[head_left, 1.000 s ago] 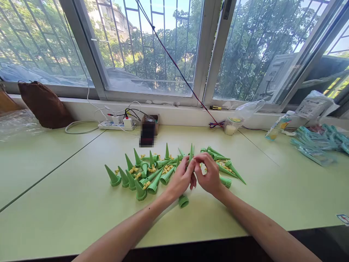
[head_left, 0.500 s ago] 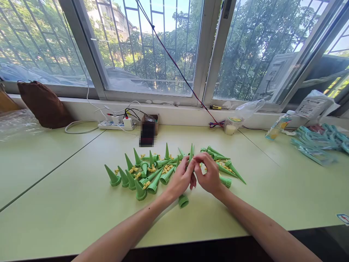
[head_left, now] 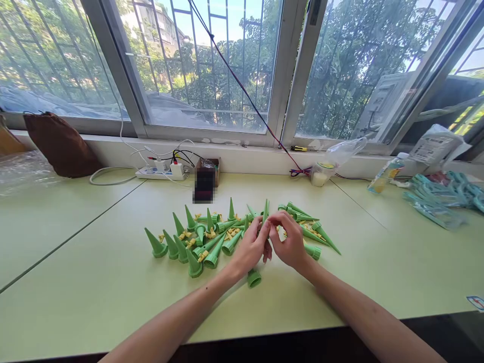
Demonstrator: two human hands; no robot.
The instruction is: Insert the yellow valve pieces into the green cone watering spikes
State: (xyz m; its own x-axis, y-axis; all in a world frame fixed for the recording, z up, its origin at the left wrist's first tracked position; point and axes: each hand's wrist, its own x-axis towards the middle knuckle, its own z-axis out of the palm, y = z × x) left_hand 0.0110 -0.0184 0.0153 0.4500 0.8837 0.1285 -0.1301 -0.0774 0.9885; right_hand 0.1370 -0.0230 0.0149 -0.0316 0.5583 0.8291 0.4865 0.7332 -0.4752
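My left hand (head_left: 252, 248) is closed around a green plastic cone spike (head_left: 265, 210), whose tip points up and away from me. Against it, my right hand (head_left: 289, 243) has its thumb and fingertips pinched together; whatever they hold is hidden. Under my wrists lies a green spike (head_left: 254, 279) with its round open end toward me. To the left, several green spikes (head_left: 156, 244) stand tip up on their caps, and others lie on their sides. Small yellow valves (head_left: 203, 256) are scattered among them. More green spikes (head_left: 327, 238) lie right of my hands.
The pale green table (head_left: 124, 302) runs below the window. At the back are a power strip (head_left: 161, 174), a small box (head_left: 215, 171), and a plastic tub (head_left: 320, 174). A bottle (head_left: 387, 174) and bagged teal items (head_left: 438, 199) are at right, a brown bag (head_left: 60, 143) at left.
Almost nothing differs. The spike between my hands has tilted very slightly; both hands stay in the same place.
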